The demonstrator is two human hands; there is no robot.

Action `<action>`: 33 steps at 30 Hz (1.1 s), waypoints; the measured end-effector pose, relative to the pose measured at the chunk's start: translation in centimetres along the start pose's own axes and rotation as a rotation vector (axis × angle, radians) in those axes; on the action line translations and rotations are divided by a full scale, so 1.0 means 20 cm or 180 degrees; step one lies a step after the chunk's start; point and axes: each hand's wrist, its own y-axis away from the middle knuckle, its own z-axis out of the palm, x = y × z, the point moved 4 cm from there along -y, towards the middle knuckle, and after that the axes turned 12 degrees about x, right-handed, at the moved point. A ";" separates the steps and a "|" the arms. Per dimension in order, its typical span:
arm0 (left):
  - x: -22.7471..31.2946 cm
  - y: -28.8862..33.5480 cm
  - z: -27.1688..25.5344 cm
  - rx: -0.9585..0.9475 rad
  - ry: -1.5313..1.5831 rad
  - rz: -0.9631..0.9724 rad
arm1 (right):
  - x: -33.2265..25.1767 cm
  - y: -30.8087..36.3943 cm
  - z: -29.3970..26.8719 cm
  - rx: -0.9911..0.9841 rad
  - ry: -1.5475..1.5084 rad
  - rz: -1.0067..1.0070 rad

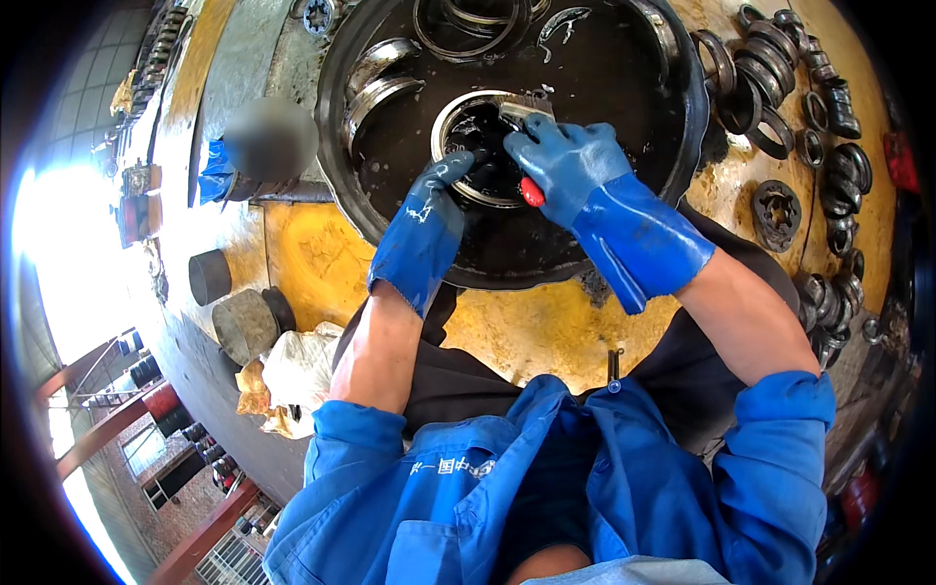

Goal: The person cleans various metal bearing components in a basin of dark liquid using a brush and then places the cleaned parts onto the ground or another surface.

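Note:
A wide black basin (694, 107) of dark, oily liquid lies before me. In it a metal ring (441, 125) sits, its rim shining above the liquid. My left hand (429, 210), in a blue rubber glove, is closed on the ring's near left side, its fingers partly hidden. My right hand (573, 171), gloved alike, grips a brush (532, 192) with a red handle; its metal-banded head rests at the ring's far right rim. More metal rings (382, 96) lie partly sunk along the basin's left side, and others (478, 49) at its far side.
Stacks of dark metal rings (765, 63) stand on the yellowish surface to the right, beside a toothed round part (777, 214). Left of me are short cylinders (244, 327) and a crumpled whitish bag or cloth (302, 370). A blue thing (214, 174) lies near a blurred patch.

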 end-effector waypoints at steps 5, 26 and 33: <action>0.01 -0.01 0.01 0.0109 -0.0205 0.0029 | -0.03 0.03 0.05 0.1333 -0.0187 -0.0992; 0.04 -0.04 0.00 0.0782 -0.1424 0.0853 | -0.08 -0.02 0.10 0.0694 0.0119 0.0092; 0.10 -0.02 0.17 0.0464 -0.0324 0.0086 | -0.05 0.01 0.16 0.1435 -0.0146 -0.0886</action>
